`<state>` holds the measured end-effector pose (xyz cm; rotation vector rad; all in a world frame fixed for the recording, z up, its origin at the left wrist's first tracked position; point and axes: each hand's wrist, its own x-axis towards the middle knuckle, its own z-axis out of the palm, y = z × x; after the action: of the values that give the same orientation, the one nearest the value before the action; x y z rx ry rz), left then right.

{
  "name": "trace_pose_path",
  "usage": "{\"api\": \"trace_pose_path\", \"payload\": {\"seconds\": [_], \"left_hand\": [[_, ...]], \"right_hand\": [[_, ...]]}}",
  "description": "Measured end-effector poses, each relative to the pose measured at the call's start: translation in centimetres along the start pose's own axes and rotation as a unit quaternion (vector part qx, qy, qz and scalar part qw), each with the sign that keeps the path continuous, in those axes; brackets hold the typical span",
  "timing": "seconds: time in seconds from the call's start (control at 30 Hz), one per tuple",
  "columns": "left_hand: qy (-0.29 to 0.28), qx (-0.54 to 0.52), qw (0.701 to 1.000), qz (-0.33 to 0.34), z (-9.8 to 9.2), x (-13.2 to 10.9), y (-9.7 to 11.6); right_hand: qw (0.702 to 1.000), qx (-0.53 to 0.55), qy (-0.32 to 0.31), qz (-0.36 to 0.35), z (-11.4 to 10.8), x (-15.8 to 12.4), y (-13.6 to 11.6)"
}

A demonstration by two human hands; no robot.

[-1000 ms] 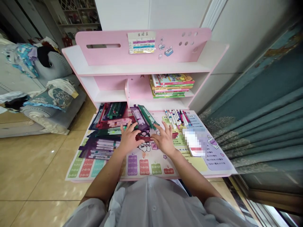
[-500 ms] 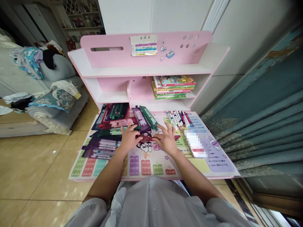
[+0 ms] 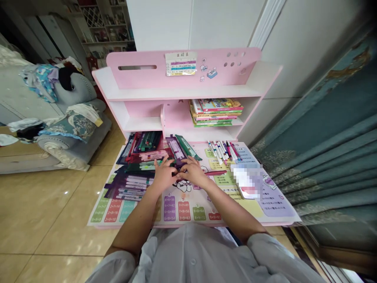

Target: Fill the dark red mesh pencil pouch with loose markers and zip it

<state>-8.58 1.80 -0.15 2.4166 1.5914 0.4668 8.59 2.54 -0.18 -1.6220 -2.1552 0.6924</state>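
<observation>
A narrow dark red pencil pouch [image 3: 216,172] lies across the middle of the desk, its right end sticking out past my fingers. At its left end, my left hand [image 3: 164,175] is closed in a pinch. My right hand [image 3: 193,172] pinches the same end, fingertips almost meeting the left ones and hiding that part. Just left of my left hand are a purple mesh pouch of markers [image 3: 134,184] and a green pouch [image 3: 147,166]. Beyond my hands lie another purple pouch [image 3: 176,151] and a green pouch [image 3: 188,147], both with pens inside.
Several loose markers [image 3: 219,150] lie at the back right, near a phone-like item blurred out [image 3: 246,182]. More filled pouches [image 3: 149,140] are heaped at the back left. A pink shelf [image 3: 182,94] holding stacked books [image 3: 216,112] rises behind the desk.
My right hand has slid left along the red pouch to meet my left hand at its left end, uncovering the right part. The view has shifted slightly.
</observation>
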Motion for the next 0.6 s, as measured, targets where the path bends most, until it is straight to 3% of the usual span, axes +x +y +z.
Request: {"api": "trace_pose_path", "payload": {"seconds": [0.6], "left_hand": [[-0.009,-0.023,1.0,0.004,0.22,0.19,-0.37]], "right_hand": [[0.996,0.074,0.054,0.007,0.98,0.16,0.27]]}}
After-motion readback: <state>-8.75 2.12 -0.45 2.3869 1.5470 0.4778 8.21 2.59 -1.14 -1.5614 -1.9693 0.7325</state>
